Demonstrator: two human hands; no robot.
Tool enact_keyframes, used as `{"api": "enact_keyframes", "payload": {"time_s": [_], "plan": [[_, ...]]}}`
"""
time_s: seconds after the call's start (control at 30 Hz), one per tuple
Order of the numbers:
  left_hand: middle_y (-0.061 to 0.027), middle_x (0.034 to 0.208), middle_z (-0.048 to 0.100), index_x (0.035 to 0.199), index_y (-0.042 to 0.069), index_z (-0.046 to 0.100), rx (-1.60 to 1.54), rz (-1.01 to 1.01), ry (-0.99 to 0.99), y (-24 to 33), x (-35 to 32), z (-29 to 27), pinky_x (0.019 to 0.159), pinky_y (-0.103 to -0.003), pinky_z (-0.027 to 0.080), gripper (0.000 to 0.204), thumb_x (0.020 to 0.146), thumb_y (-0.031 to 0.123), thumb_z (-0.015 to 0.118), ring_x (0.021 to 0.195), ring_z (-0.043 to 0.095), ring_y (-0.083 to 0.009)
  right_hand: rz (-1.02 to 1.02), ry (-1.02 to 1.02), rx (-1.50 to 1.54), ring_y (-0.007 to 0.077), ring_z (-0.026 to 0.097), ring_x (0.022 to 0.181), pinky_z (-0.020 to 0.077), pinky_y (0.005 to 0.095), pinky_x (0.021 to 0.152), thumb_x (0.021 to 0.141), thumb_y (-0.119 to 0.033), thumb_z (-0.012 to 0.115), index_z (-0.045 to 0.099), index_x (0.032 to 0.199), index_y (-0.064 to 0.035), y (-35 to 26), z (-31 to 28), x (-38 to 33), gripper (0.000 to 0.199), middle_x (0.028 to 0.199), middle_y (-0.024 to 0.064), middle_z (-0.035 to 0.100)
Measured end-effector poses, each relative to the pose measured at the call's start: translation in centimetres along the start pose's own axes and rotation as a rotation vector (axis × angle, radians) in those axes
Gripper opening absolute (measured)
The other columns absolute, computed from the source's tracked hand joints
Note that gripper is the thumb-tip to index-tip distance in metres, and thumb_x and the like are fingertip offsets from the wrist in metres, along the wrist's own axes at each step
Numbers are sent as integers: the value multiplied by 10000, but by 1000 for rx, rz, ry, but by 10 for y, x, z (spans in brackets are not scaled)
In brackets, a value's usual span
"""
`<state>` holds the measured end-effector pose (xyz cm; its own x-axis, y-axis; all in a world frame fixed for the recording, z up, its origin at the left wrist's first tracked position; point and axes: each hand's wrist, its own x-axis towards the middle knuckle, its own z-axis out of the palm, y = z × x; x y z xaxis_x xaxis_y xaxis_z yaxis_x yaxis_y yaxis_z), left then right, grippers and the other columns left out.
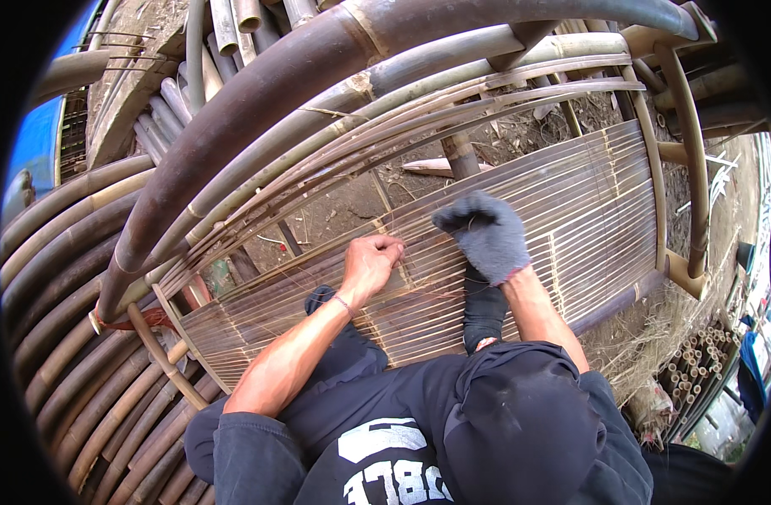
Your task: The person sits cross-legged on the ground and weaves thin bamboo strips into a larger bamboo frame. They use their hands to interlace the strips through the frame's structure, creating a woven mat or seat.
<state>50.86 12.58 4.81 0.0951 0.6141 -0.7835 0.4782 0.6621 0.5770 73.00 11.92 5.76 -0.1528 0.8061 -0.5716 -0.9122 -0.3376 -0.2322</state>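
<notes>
A slatted bamboo seat (453, 286) of thin strips, tied across with pale lashings, lies under both hands. My bare left hand (373, 265) is closed in a pinch just over the strips, beside a pale lashing (395, 252). What sits between its fingertips is too small to make out. To its right, my right hand (486, 236) wears a grey glove and is curled closed above the seat's far part. The glove hides anything within its fingers. A thick, dark curved bamboo pole (242, 109) arches beyond the seat as part of the same frame.
Curved bamboo poles (74, 244) are stacked at the left. Thin bent strips (453, 114) run along the far side, above bare soil (335, 215). A bundle of cut bamboo (701, 366) lies at the right. My feet (484, 316) rest on the seat.
</notes>
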Motion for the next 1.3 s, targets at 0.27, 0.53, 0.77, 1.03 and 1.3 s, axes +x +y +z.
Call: {"api": "enact_keyframes", "payload": {"time_s": [0.27,0.53,0.77,1.03,1.3], "plan": [[-46,720,681,901,-18,716,81,126,-155,81,-13,-27,528,-225,493,185,902,158,660,588,595,-71,320,-177,-442,353,716,837,621,469,736,891,34,476,378,1432,50,-37,58,-46,550,1184,295,614],[-66,694,682,825,-8,716,327,-106,-387,132,-38,-46,517,-247,522,142,869,119,668,563,623,-106,508,-341,-1038,230,708,774,635,333,673,915,-53,547,258,1536,-136,-32,82,-36,689,1043,186,667],[-55,739,691,862,0,712,159,-151,-494,131,-35,-33,531,-222,540,135,915,118,674,609,638,-83,26,-348,-1534,237,703,807,554,353,721,877,-198,644,600,1252,-124,-14,73,-46,385,904,112,703],[-44,769,696,897,14,708,84,-96,-541,154,-49,-37,565,-225,554,133,919,144,689,638,649,-80,-636,-417,-2010,329,656,805,522,434,688,848,-197,634,648,937,-103,-28,71,-56,130,809,119,655],[7,738,623,950,41,673,-39,-119,-476,187,-87,-70,481,-187,453,125,948,164,653,574,545,-27,-1073,-391,-2054,316,631,732,481,445,653,757,-157,665,637,771,-101,-62,117,-78,64,724,102,617]]}}
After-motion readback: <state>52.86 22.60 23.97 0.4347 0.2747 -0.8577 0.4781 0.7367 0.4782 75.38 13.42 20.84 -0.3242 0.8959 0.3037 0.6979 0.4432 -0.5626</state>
